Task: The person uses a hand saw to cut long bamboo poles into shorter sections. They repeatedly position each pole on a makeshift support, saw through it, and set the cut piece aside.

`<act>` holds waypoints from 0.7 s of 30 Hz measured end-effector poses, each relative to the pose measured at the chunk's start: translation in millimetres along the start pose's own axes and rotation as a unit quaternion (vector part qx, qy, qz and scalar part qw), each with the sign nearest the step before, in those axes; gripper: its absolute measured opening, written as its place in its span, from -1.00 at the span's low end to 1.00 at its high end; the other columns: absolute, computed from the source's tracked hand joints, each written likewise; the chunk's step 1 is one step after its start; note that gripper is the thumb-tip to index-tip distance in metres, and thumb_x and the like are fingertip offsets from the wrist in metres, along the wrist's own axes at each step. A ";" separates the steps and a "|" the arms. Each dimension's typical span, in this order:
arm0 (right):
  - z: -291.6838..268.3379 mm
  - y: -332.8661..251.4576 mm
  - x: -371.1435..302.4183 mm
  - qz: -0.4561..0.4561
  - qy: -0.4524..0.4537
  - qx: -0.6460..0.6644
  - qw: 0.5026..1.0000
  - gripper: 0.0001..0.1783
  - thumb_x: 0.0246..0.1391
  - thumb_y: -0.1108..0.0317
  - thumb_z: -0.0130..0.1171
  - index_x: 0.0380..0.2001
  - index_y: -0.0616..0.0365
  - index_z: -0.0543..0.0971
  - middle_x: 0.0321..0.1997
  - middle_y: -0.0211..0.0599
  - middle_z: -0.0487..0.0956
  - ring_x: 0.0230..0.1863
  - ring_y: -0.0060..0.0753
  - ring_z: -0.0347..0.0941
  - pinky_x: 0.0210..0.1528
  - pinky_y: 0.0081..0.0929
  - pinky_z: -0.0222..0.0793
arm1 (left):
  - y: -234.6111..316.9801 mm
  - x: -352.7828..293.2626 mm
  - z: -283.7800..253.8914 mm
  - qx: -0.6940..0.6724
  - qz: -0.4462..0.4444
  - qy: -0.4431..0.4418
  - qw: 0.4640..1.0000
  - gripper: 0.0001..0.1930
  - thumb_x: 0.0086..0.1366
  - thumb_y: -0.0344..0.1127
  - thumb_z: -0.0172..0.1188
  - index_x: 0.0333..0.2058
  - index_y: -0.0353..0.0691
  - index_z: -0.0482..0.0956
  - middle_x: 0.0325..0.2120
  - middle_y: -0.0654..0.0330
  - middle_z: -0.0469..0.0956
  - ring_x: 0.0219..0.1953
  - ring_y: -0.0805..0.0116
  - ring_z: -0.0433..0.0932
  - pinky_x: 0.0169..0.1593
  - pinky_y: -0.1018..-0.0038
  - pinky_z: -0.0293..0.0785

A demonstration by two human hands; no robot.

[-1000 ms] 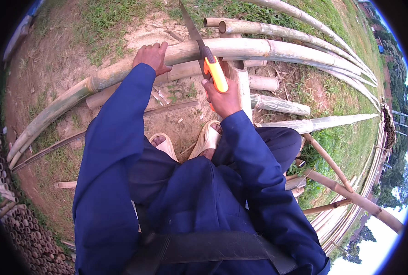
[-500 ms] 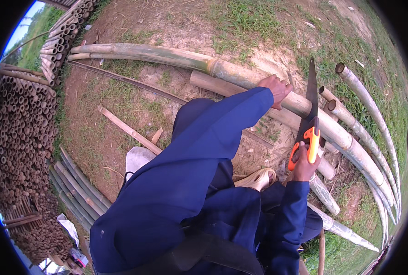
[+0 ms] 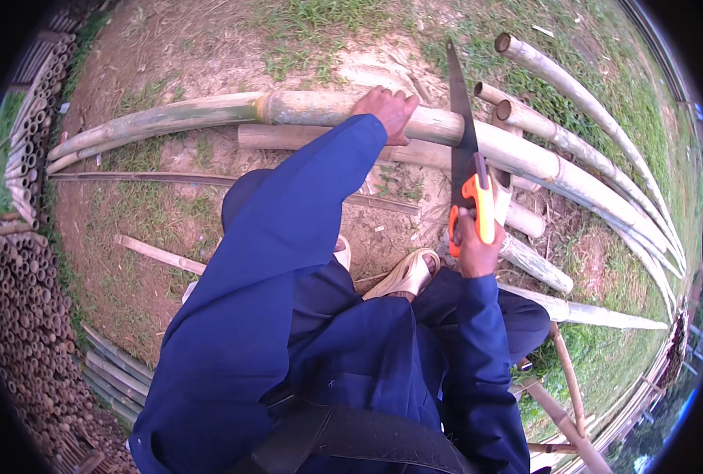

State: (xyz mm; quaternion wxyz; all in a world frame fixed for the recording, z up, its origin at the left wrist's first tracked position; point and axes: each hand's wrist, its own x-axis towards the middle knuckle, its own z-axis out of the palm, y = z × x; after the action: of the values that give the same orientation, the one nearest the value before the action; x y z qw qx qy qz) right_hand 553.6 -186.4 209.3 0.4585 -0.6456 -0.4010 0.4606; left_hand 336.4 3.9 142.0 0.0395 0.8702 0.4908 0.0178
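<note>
A thick, pale bamboo pole (image 3: 312,107) lies crosswise in front of me, raised a little on other bamboo. My left hand (image 3: 385,113) is closed over its top, fingers curled round the far side. Just right of it, the blade of a handsaw (image 3: 461,95) crosses the pole, its tip pointing away from me. My right hand (image 3: 479,249) grips the saw's orange handle on the near side. How deep the blade sits in the bamboo cannot be made out.
Under the long pole lies a shorter bamboo piece (image 3: 276,137). Several poles (image 3: 561,67) fan out at the right. A big stack of cut bamboo (image 3: 28,316) stands at the left, with green poles (image 3: 118,367) beside it. My sandalled foot (image 3: 407,276) is near the saw.
The view has turned, so the scene sits farther left in the picture. Both hands keep their holds, and the saw stays across the pole with little visible shift along its cut.
</note>
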 end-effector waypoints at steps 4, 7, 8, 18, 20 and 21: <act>-5.4 3.5 -9.7 0.014 -0.010 -0.056 0.998 -0.83 0.25 0.41 0.33 -0.35 0.29 0.58 -0.54 -0.51 0.52 -0.52 -0.69 0.39 -0.45 -0.58 0.34 | -4.4 -4.7 -6.6 0.018 -0.022 -0.008 1.000 -0.25 -0.02 0.24 0.51 -0.02 -0.13 0.43 -0.16 0.08 0.64 -0.11 0.06 0.69 0.09 0.20 0.57; -36.6 13.1 -112.9 0.046 -0.010 -0.054 0.997 -0.72 0.27 0.43 0.30 -0.02 0.38 0.62 -0.34 -0.39 0.65 -0.30 -0.63 0.53 -0.19 -0.56 0.46 | -1.3 -0.2 1.3 0.022 -0.018 0.006 1.000 -0.24 -0.03 0.22 0.52 0.00 -0.13 0.43 -0.15 0.09 0.64 -0.10 0.07 0.68 0.09 0.21 0.56; -45.8 13.2 -154.5 0.049 0.003 -0.059 0.997 -0.68 0.27 0.44 0.29 0.04 0.37 0.62 -0.26 -0.32 0.68 -0.24 -0.60 0.56 -0.12 -0.55 0.47 | 1.7 -3.5 3.5 0.015 -0.012 0.010 1.000 -0.25 -0.02 0.21 0.52 -0.01 -0.13 0.43 -0.16 0.08 0.64 -0.10 0.07 0.69 0.09 0.22 0.56; -2.8 1.4 24.1 -0.022 -0.002 -0.072 0.997 -0.77 0.21 0.33 0.34 -0.38 0.32 0.63 -0.58 -0.44 0.54 -0.51 -0.65 0.39 -0.41 -0.47 0.35 | 5.8 1.3 -3.8 0.016 -0.014 0.020 1.000 -0.27 -0.01 0.18 0.52 -0.01 -0.11 0.42 -0.17 0.10 0.64 -0.07 0.09 0.68 0.11 0.24 0.55; -0.1 12.2 8.9 -0.011 -0.003 -0.071 0.997 -0.76 0.21 0.32 0.36 -0.37 0.33 0.61 -0.56 -0.36 0.55 -0.49 -0.61 0.41 -0.38 -0.47 0.38 | 8.1 -2.8 -7.2 0.014 -0.020 -0.004 1.000 -0.27 -0.01 0.18 0.52 -0.01 -0.11 0.42 -0.16 0.10 0.64 -0.06 0.09 0.68 0.10 0.24 0.54; -0.8 21.4 -16.3 -0.007 -0.002 -0.064 0.998 -0.76 0.20 0.33 0.37 -0.36 0.33 0.61 -0.55 -0.33 0.56 -0.48 -0.60 0.42 -0.36 -0.47 0.39 | 8.9 -7.1 -9.2 0.015 -0.026 -0.016 0.999 -0.27 -0.01 0.18 0.52 -0.01 -0.11 0.42 -0.16 0.10 0.64 -0.06 0.09 0.68 0.10 0.23 0.54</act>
State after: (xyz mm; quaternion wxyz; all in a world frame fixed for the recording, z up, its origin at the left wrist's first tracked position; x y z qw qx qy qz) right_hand 552.2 -207.4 192.5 0.4184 -0.6699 -0.4350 0.4324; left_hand 339.7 -6.3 152.0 0.0348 0.8578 0.5128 -0.0045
